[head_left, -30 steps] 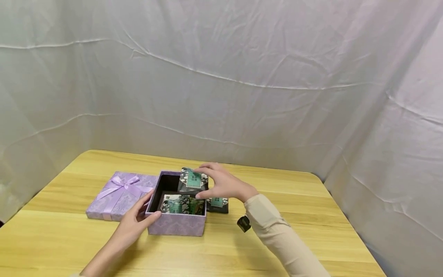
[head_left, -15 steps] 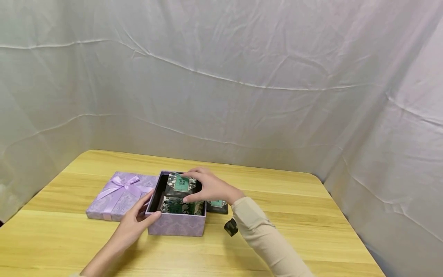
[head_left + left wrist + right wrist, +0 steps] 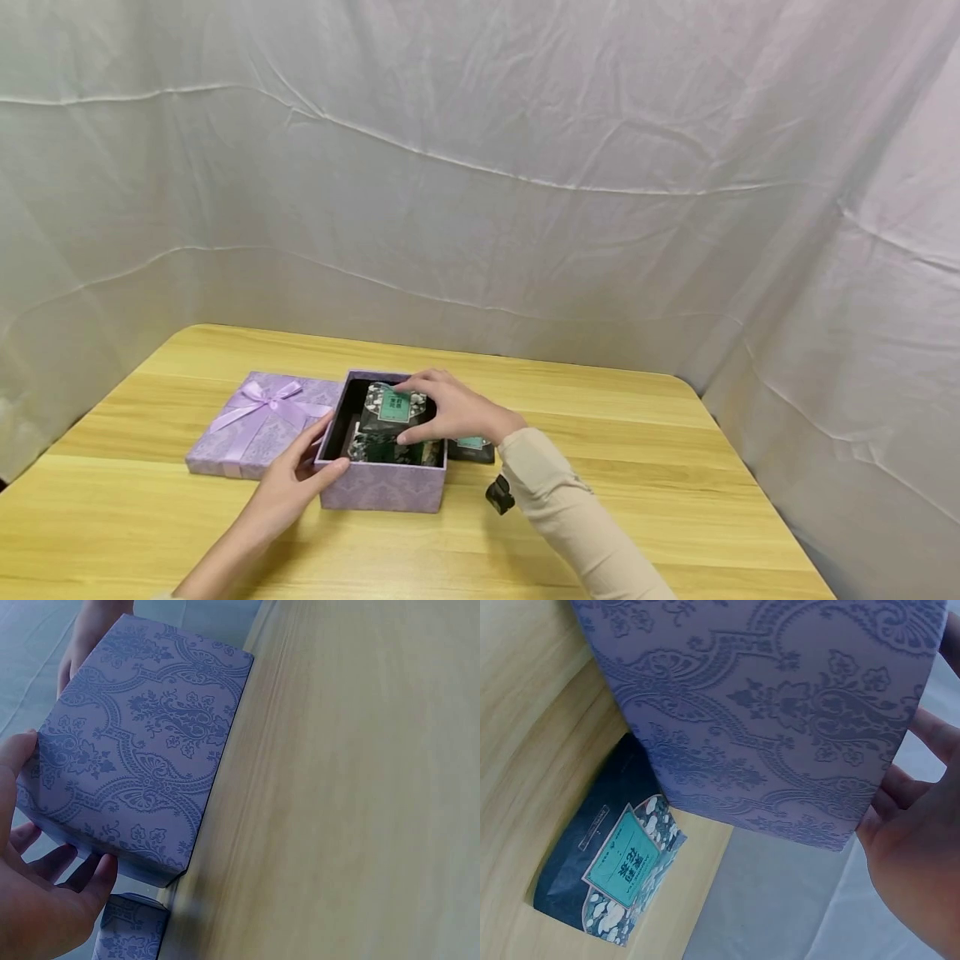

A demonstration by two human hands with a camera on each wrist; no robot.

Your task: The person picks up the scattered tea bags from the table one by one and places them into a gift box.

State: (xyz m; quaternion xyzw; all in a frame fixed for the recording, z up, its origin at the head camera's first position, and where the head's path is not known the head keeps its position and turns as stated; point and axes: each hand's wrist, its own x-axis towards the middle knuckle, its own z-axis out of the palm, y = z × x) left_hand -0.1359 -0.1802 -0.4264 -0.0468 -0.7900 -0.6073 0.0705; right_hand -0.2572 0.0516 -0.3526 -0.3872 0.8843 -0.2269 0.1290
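A purple, damask-patterned gift box (image 3: pixel 382 488) stands uncovered on the table. My left hand (image 3: pixel 291 477) grips its near-left corner, thumb on the front rim and fingers along the left side, as the left wrist view also shows. Inside the box, my right hand (image 3: pixel 459 413) pinches a dark packet (image 3: pixel 394 405) with a green label and white floral print. Other packets (image 3: pixel 367 448) lie under it near the front wall, partly covered. In the right wrist view the box wall hides the held packet, and the right hand (image 3: pixel 919 825) reaches over the rim.
The purple lid (image 3: pixel 258 425) with a ribbon bow lies left of the box. Another green-labelled packet (image 3: pixel 622 859) rests on the table against the box's right side. A black camera (image 3: pixel 500 494) sits below the right wrist. Pale cloth (image 3: pixel 480 167) hangs behind the wooden table (image 3: pixel 637 467).
My right hand has moved left and down with the packet, from over the box's right rim into the box, above the other packets. My left hand and the box have stayed put.
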